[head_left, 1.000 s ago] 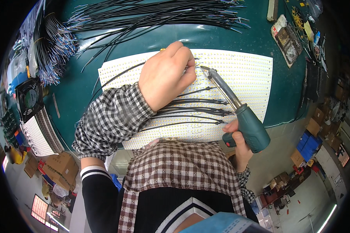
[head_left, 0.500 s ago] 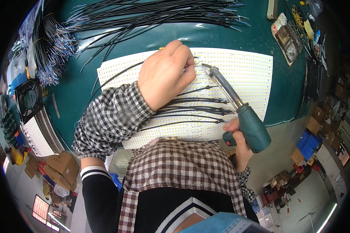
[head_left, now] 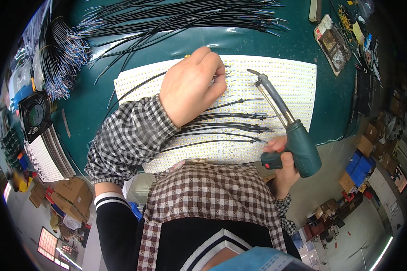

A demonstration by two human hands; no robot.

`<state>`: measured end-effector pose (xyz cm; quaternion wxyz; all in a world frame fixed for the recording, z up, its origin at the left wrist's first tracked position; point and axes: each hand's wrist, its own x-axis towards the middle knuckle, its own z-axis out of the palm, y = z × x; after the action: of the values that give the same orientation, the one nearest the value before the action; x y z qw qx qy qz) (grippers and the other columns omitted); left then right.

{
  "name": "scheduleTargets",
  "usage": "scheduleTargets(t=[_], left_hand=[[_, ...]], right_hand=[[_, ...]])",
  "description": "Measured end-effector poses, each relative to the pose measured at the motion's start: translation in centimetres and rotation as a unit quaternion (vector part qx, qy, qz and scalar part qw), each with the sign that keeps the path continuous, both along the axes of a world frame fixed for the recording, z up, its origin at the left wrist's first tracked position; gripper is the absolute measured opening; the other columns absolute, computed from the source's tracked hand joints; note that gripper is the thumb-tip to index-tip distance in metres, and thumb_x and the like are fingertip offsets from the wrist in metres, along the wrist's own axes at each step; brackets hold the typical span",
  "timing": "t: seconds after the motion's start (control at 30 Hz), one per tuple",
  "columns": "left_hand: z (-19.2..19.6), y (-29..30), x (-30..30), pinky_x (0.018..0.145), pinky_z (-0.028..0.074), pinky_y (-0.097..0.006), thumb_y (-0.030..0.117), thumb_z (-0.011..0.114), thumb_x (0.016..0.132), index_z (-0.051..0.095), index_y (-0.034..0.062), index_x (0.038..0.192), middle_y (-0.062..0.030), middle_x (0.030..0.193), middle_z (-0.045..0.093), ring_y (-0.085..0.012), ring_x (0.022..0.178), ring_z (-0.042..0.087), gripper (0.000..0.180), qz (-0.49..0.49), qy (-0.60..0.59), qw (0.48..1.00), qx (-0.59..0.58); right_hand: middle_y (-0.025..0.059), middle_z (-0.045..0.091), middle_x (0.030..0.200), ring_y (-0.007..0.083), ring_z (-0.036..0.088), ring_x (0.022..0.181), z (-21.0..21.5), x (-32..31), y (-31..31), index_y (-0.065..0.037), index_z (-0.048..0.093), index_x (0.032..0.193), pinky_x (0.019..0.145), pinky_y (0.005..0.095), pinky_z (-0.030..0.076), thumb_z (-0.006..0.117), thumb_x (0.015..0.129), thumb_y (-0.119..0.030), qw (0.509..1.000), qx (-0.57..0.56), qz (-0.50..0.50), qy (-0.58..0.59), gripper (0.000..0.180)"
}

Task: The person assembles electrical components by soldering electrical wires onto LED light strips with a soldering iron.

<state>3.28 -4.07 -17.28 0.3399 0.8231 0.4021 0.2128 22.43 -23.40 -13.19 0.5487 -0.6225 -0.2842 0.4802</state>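
Right hand (head_left: 286, 175) is wrapped round a green soldering iron (head_left: 304, 147), left hand (head_left: 190, 88) curled over the white LED board (head_left: 294, 83), can't tell if it's gripping anything.

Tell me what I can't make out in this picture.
All in the head view:
What the left hand may be pinching: hidden by its own fingers.
Where the lower black cables on the LED panel run leftward: covered by the checked sleeve.
Any solder joints at their tips: too small.
Part of the right hand: behind the pistol-grip soldering iron.
Upper cable bundle: cut by the top edge.
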Motion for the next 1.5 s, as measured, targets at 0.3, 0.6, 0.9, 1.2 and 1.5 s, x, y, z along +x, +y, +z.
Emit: scheduleTargets(t=[0.3,0.6,0.9,1.2,1.5], left_hand=[[10.0,-4.6,-1.2,0.068,0.052,-0.038,0.002,0.062,0.086,0.067,0.0121,0.105,-0.0176,0.097,0.065,-0.0263,0.08,0.064,0.022,-0.154,-0.471,0.843,-0.207],[11.1,-4.8,0.0,0.061,0.054,-0.037,0.006,0.056,0.093,0.06,0.0125,0.112,-0.0225,0.101,0.063,-0.0248,0.075,0.066,0.02,-0.196,-0.563,0.754,-0.276],[9.4,-4.7,-0.9,0.071,0.058,-0.04,0.003,0.055,0.092,0.051,0.0039,0.123,-0.0277,0.113,0.055,-0.0268,0.086,0.066,0.031,-0.228,-0.493,0.793,-0.276],[1.6,-4.2,1.2,0.068,0.048,-0.039,0.01,0.068,0.081,0.06,0.004,0.089,-0.0117,0.087,0.058,-0.0309,0.079,0.059,0.013,-0.073,-0.001,0.996,0.057],[1.6,-3.2,0.0,0.067,0.047,-0.04,0.007,0.067,0.081,0.057,0.0041,0.086,-0.011,0.083,0.057,-0.031,0.077,0.059,0.011,-0.088,0.061,0.992,0.066]], right_hand=[[0.0171,0.059,0.089,0.0243,0.063,0.078,-0.2,0.2,-0.1,0.007,0.056,0.096,0.068,0.0342,0.057,0.066,0.089,-0.038,0.995,0.039,-0.088,-0.016,0.046],[0.0133,0.055,0.086,0.0237,0.058,0.082,-1.0,1.2,-1.6,0.008,0.048,0.117,0.06,0.0328,0.057,0.059,0.092,-0.047,0.99,0.087,-0.072,-0.08,0.061],[0.0124,0.055,0.087,0.0219,0.057,0.082,-1.1,1.3,-2.6,0.008,0.046,0.121,0.061,0.0319,0.057,0.058,0.094,-0.042,0.986,0.112,-0.103,-0.067,0.059],[0.0113,0.055,0.086,0.0199,0.056,0.079,-1.5,1.2,-2.5,0.01,0.042,0.13,0.057,0.0273,0.054,0.051,0.098,-0.041,0.982,0.108,-0.14,-0.071,0.06],[0.0109,0.054,0.085,0.0196,0.056,0.078,-1.5,1.7,-1.5,0.008,0.046,0.122,0.057,0.0278,0.054,0.05,0.098,-0.042,0.986,0.096,-0.12,-0.06,0.055]])
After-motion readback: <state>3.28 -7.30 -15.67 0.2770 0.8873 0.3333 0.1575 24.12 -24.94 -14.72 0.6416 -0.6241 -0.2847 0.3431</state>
